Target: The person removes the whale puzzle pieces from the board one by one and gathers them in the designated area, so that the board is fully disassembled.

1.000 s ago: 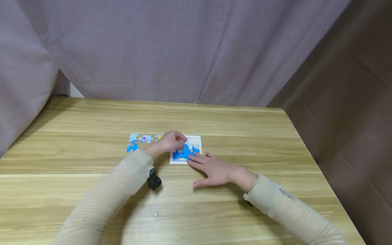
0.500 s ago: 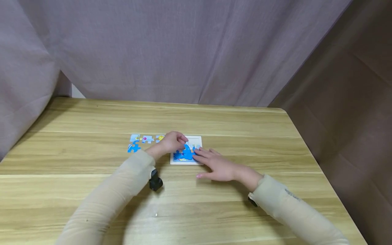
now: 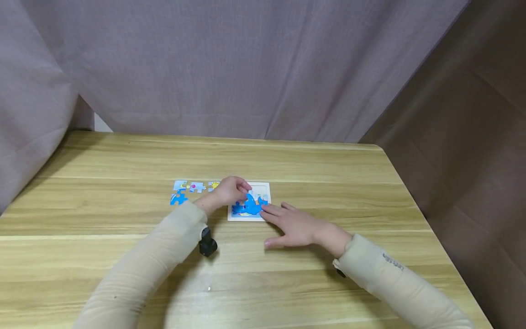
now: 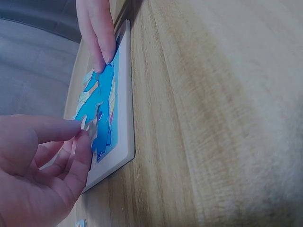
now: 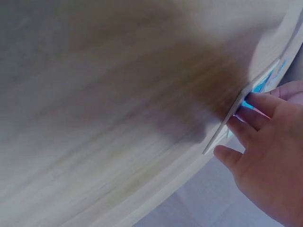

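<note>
A white-framed jigsaw puzzle board lies on the table, with a blue whale-like picture partly assembled in it. Over the board's left side, my left hand pinches a small puzzle piece between thumb and index finger; most of that piece is hidden by the fingers. My right hand has its fingers spread, and its fingertips rest on the lower right of the board, as the left wrist view also shows. The thumb stays apart from the board, to its front.
Several loose puzzle pieces lie left of the board, among them a blue one, one with a pink spot and one with a yellow sun. A grey curtain hangs behind the wooden table.
My right hand has slid slightly to the right, uncovering more of the picture's lower right. My left hand keeps its pinch at nearly the same spot.
</note>
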`<state>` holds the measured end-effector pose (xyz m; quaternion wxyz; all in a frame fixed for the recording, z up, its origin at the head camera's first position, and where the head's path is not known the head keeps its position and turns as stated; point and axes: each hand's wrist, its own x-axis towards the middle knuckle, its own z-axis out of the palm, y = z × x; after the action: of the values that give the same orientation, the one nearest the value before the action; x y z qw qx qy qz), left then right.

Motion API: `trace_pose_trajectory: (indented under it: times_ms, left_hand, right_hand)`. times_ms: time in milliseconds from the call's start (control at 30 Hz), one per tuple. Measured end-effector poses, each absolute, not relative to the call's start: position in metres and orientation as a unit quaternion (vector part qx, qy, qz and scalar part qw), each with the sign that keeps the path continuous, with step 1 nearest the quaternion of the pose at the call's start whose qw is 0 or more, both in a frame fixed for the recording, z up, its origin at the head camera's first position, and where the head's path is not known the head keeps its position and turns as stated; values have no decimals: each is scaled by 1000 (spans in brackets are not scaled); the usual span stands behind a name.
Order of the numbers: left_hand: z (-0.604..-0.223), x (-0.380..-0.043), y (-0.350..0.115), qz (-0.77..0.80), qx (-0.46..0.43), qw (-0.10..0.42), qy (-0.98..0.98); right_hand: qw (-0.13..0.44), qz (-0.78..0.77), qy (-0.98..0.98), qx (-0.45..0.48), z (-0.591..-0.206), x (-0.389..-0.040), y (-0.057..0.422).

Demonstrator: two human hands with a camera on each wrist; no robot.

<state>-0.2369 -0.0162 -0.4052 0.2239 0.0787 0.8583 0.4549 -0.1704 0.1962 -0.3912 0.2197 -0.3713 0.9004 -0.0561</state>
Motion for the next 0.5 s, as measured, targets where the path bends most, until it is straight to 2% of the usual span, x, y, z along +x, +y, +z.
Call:
trace_pose_trajectory:
  times_ms: [500]
  left_hand:
    - [-405,-238,-21,467,90,233,848]
  right_hand:
    - [233,-56,900,-364,-385,-176,193]
